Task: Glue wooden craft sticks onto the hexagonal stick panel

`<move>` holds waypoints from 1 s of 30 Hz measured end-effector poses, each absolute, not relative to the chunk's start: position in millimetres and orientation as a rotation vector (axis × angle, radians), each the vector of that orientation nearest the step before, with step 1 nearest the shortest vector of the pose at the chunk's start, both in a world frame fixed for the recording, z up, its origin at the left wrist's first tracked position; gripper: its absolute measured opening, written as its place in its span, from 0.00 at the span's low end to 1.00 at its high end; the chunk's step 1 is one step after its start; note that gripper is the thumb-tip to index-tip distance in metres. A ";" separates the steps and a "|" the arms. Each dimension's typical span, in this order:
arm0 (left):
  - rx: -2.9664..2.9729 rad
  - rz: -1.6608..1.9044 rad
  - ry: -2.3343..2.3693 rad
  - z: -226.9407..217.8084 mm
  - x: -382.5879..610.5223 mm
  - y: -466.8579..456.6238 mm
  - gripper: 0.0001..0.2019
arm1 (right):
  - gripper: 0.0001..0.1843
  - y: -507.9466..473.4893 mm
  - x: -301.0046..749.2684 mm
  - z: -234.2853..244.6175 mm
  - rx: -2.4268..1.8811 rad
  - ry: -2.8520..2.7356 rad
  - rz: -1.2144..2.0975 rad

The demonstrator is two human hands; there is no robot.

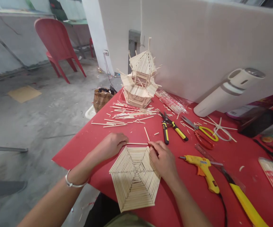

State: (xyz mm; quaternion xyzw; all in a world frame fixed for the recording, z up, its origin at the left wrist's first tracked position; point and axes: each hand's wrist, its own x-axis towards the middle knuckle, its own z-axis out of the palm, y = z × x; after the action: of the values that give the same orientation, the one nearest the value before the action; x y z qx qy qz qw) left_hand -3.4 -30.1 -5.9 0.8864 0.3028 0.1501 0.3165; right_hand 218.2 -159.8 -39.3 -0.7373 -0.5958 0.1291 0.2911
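A flat hexagon of glued wooden sticks (134, 178) lies on the red table (84, 142) in front of me. A single thin stick (137, 143) rests along its far edge. My left hand (112, 145) pinches the stick's left end with closed fingers. Pinching the right end is my right hand (162, 157), fingers also closed. A silver bracelet (73, 183) sits on my left wrist.
A stick pagoda model (141, 82) stands at the back with loose sticks (127, 115) before it. Cutting pliers (173, 127), yellow-handled scissors (202, 130) and a yellow glue gun (203, 168) lie to the right. A white cylinder (228, 91) leans on the wall. A red chair (56, 44) stands on the floor.
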 end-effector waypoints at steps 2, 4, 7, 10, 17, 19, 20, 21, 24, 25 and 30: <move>2.311 0.408 0.814 -7.2 -5.6 -33.0 0.14 | 0.18 -159.7 217.8 -39.8 -1.983 -1.593 0.332; 2.291 0.426 0.839 -8.7 -7.4 -35.7 0.14 | 0.18 -159.5 217.4 -39.9 -1.992 -1.600 0.313; 2.289 0.436 0.869 -10.2 -8.0 -38.5 0.14 | 0.18 -158.9 217.3 -40.4 -1.993 -1.613 0.301; 2.302 0.427 0.884 -10.2 -6.9 -40.4 0.14 | 0.17 -159.1 218.1 -41.3 -1.987 -1.617 0.306; 2.289 0.417 0.892 -10.0 -6.4 -43.6 0.12 | 0.18 -160.8 218.8 -41.6 -1.956 -1.613 0.302; 2.283 0.427 0.877 -9.7 -7.0 -43.4 0.12 | 0.18 -161.1 218.4 -41.7 -1.940 -1.615 0.295; 2.278 0.431 0.868 -9.5 -7.4 -43.1 0.12 | 0.18 -161.3 218.3 -41.8 -1.936 -1.617 0.289; 2.272 0.438 0.859 -9.4 -7.8 -42.7 0.12 | 0.17 -161.4 218.2 -42.0 -1.933 -1.619 0.281; 2.248 0.456 0.835 -10.8 -8.7 -41.8 0.12 | 0.17 -161.6 218.1 -42.2 -1.934 -1.627 0.261; 2.248 0.463 0.833 -12.1 -8.8 -41.5 0.12 | 0.17 -161.4 218.1 -42.1 -1.934 -1.631 0.258; 2.350 0.479 0.894 -21.4 -8.0 -36.2 0.13 | 0.20 -159.0 217.1 -41.8 -1.950 -1.643 0.271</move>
State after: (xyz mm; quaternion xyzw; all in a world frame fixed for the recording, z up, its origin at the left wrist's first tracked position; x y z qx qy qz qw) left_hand -8.0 -36.2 -21.4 0.8796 0.3345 0.1792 0.2868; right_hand 217.1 -159.0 -41.8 -0.7289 -0.6143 0.1014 0.2847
